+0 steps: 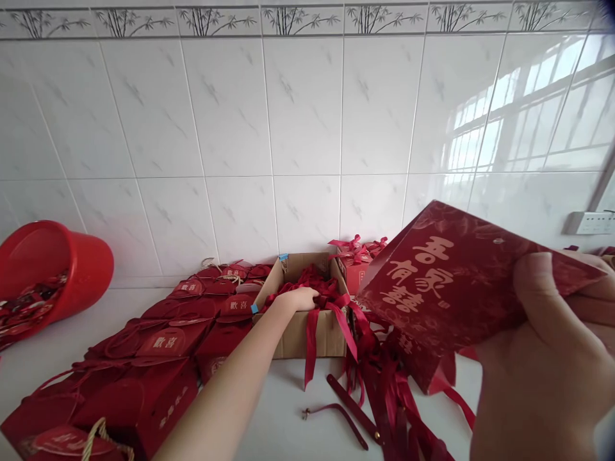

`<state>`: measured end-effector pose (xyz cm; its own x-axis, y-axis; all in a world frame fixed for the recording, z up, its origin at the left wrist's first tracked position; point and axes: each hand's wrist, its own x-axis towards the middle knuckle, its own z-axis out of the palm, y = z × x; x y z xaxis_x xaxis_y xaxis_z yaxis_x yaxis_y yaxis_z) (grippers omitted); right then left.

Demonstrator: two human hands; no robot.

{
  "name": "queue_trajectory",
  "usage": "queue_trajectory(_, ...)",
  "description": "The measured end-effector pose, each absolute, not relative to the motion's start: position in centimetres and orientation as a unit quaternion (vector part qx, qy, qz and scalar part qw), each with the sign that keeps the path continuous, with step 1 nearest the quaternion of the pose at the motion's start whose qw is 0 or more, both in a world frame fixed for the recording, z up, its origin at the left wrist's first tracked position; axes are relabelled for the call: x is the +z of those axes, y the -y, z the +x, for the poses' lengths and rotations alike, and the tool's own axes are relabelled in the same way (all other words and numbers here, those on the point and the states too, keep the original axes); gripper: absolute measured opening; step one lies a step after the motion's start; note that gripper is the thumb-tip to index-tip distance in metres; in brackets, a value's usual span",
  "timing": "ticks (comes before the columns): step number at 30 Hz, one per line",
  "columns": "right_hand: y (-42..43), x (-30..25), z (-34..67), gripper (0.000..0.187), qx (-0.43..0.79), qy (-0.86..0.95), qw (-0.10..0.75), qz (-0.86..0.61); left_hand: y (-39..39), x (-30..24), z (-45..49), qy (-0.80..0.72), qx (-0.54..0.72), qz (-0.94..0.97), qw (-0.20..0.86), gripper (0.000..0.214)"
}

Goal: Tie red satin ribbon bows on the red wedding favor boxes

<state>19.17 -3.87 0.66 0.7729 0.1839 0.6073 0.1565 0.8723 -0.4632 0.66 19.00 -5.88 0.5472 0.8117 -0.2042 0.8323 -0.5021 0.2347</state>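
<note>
My left hand [302,298] reaches into a small cardboard box [298,336] full of red ribbons [317,282], its fingers curled down among them. Close to the camera at the right, my right hand [542,358] pinches a flat red gift box [446,275] with gold characters, thumb on its front face. More red ribbons [384,384] spill out of the cardboard box and trail over the white surface below the red gift box.
Several finished red gift boxes [163,346] with rope handles lie in rows at the left. A red bucket [57,262] lies tipped at far left, holding packets. Ribbon-tied red boxes [355,256] stand behind the cardboard box. A white tiled wall [307,128] rises behind.
</note>
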Motion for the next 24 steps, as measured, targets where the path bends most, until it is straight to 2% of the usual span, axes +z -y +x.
queue_trajectory(5, 3.7, 0.7, 19.1, 0.014, -0.006, 0.332, 0.903, -0.272, -18.5, -6.0, 0.7, -0.492, 0.015, 0.861, 0.127, 0.021)
queue_trajectory(9, 3.8, 0.5, 19.0, 0.014, 0.001, 0.336, 0.907, -0.253, -17.3, -4.9, -0.4, -0.545, 0.182, 0.817, 0.051, 0.013)
queue_trajectory(13, 4.2, 0.3, 19.3, 0.01, 0.057, 0.366, 0.879, -0.3, -15.2, -3.1, -2.2, -0.585, 0.352, 0.73, -0.018, 0.032)
queue_trajectory(17, 4.2, 0.3, 19.6, 0.014, 0.144, 0.424, 0.831, -0.329, -12.0, -1.8, -3.7, -0.528, 0.445, 0.723, 0.029, 0.028)
queue_trajectory(20, 4.1, 0.4, 19.3, 0.017, 0.188, 0.452, 0.805, -0.334, -9.4, -1.0, -4.2, -0.498, 0.428, 0.752, 0.053, 0.021)
queue_trajectory(24, 4.7, 0.8, 18.4, 0.017, 0.221, 0.448, 0.789, -0.358, -6.5, 0.1, -4.6, -0.518, 0.313, 0.792, 0.077, 0.031)
